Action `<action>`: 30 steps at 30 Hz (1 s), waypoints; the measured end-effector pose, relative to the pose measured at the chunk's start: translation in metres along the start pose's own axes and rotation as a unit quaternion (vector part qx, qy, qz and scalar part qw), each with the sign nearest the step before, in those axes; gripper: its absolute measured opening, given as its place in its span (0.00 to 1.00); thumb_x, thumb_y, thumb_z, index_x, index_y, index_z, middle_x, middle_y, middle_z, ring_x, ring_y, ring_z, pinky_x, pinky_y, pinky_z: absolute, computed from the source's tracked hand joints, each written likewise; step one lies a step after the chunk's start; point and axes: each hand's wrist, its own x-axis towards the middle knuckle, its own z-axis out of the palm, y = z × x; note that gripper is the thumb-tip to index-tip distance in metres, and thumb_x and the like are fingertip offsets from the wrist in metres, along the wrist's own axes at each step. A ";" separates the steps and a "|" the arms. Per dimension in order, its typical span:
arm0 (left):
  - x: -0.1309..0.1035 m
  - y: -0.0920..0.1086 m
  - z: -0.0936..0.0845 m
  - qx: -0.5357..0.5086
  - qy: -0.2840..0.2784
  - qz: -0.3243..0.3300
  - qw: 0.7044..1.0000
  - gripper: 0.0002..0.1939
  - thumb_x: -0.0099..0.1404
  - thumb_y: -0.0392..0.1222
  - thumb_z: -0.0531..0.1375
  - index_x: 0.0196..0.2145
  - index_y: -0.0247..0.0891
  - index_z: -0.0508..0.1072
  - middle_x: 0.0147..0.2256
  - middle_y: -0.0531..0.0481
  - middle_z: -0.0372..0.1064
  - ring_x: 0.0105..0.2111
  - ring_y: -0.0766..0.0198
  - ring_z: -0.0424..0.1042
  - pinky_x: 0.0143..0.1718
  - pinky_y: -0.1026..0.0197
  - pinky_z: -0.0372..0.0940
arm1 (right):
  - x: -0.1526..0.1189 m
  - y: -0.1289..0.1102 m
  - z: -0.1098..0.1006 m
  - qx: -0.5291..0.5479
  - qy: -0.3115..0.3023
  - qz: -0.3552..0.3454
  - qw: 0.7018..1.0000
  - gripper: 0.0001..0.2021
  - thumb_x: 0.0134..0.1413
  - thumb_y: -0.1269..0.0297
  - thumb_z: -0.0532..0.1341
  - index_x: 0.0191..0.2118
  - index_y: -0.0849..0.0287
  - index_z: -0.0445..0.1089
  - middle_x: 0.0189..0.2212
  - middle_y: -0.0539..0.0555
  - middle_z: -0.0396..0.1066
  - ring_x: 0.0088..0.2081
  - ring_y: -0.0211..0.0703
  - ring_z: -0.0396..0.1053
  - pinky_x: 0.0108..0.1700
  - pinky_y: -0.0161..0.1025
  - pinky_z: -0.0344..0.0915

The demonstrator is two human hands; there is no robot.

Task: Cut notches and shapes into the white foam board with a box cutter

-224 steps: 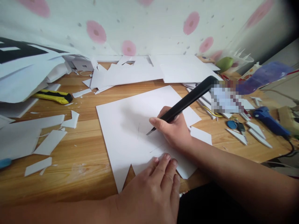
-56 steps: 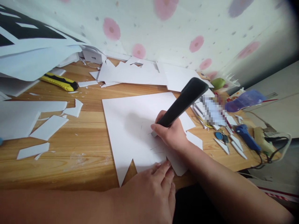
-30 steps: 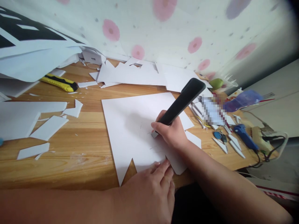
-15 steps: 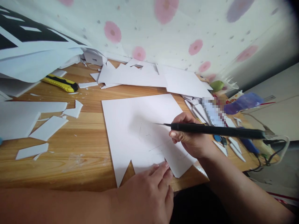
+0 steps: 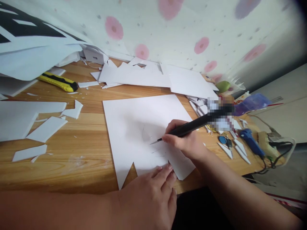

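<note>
A white foam board (image 5: 124,124) with notches cut in its near edge lies on the wooden table, and thin dark lines are drawn on it. My right hand (image 5: 183,139) grips a black-handled craft knife (image 5: 192,126) like a pen. Its thin pointed blade slants down to the left, with the tip at or just over the board near the lines; I cannot tell if it touches. My left hand (image 5: 153,195) lies flat over the board's near edge, fingers stretched out beside a notch.
A yellow utility knife (image 5: 59,82) lies at the back left. White board offcuts (image 5: 46,129) are scattered on the left, and larger white pieces (image 5: 134,76) lie along the back. On the right are a blue glue gun (image 5: 251,142), a power strip (image 5: 266,145) with cables, and more scraps (image 5: 242,151).
The craft knife has swung from nearly level to tilted, its tip moving down and slightly left towards the drawn lines. My left hand stays on the board. The view has shifted slightly.
</note>
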 end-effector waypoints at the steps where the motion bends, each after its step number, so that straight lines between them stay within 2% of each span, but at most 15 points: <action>1: -0.002 0.001 0.000 0.004 -0.004 0.003 1.000 0.21 0.71 0.49 0.65 0.56 0.33 0.77 0.62 0.30 0.73 0.63 0.41 0.73 0.65 0.38 0.68 | 0.002 -0.004 0.001 -0.018 -0.009 -0.010 1.000 0.13 0.39 0.61 0.75 0.20 0.58 0.70 0.17 0.46 0.65 0.21 0.32 0.58 0.21 0.30 0.55; 3: -0.005 0.002 -0.001 0.017 -0.005 0.013 1.000 0.21 0.71 0.48 0.65 0.55 0.33 0.77 0.61 0.30 0.74 0.62 0.42 0.73 0.64 0.39 0.68 | 0.005 -0.010 0.003 -0.037 -0.017 -0.023 0.999 0.13 0.39 0.61 0.73 0.20 0.58 0.69 0.17 0.45 0.63 0.21 0.32 0.57 0.21 0.31 0.54; 9: -0.007 0.001 -0.003 0.086 0.061 0.064 0.992 0.17 0.69 0.46 0.64 0.48 0.29 0.78 0.53 0.28 0.78 0.55 0.41 0.78 0.57 0.44 0.71 | 0.005 -0.015 0.006 -0.074 -0.027 -0.042 0.996 0.13 0.42 0.60 0.71 0.21 0.57 0.66 0.17 0.46 0.62 0.21 0.33 0.56 0.21 0.32 0.53; 14: -0.005 0.002 0.000 0.087 0.088 0.054 0.991 0.13 0.69 0.43 0.63 0.45 0.31 0.79 0.50 0.34 0.81 0.53 0.44 0.79 0.57 0.47 0.72 | 0.005 -0.014 0.008 -0.086 -0.035 -0.047 0.995 0.14 0.43 0.60 0.70 0.21 0.56 0.65 0.17 0.46 0.62 0.21 0.33 0.56 0.21 0.33 0.53; 17: -0.005 0.004 0.000 0.093 0.104 0.046 0.989 0.12 0.69 0.42 0.62 0.45 0.31 0.80 0.50 0.33 0.81 0.53 0.44 0.79 0.56 0.46 0.72 | 0.005 -0.015 0.008 -0.096 -0.043 -0.047 0.993 0.14 0.44 0.60 0.70 0.21 0.55 0.64 0.17 0.45 0.62 0.21 0.34 0.56 0.22 0.33 0.53; 21: -0.004 0.003 -0.011 0.090 0.060 0.050 0.993 0.13 0.70 0.42 0.62 0.46 0.32 0.80 0.52 0.34 0.81 0.54 0.45 0.79 0.56 0.48 0.72 | 0.006 -0.015 0.010 -0.100 -0.053 -0.039 0.993 0.14 0.44 0.60 0.70 0.22 0.55 0.64 0.18 0.46 0.62 0.22 0.34 0.57 0.22 0.33 0.53; 24: -0.002 0.002 -0.019 0.091 0.055 0.055 0.993 0.13 0.70 0.43 0.62 0.46 0.32 0.80 0.51 0.36 0.81 0.54 0.45 0.79 0.55 0.49 0.73 | 0.006 -0.015 0.011 -0.104 -0.052 -0.043 0.992 0.14 0.44 0.59 0.69 0.22 0.55 0.64 0.18 0.45 0.62 0.21 0.33 0.56 0.22 0.33 0.53; 30: 0.000 0.002 -0.018 0.091 0.054 0.050 0.993 0.13 0.70 0.42 0.61 0.46 0.31 0.81 0.50 0.34 0.81 0.52 0.47 0.80 0.54 0.50 0.73 | 0.004 -0.017 0.015 -0.156 -0.049 -0.061 0.985 0.13 0.45 0.60 0.67 0.21 0.54 0.61 0.17 0.44 0.59 0.21 0.33 0.54 0.21 0.33 0.51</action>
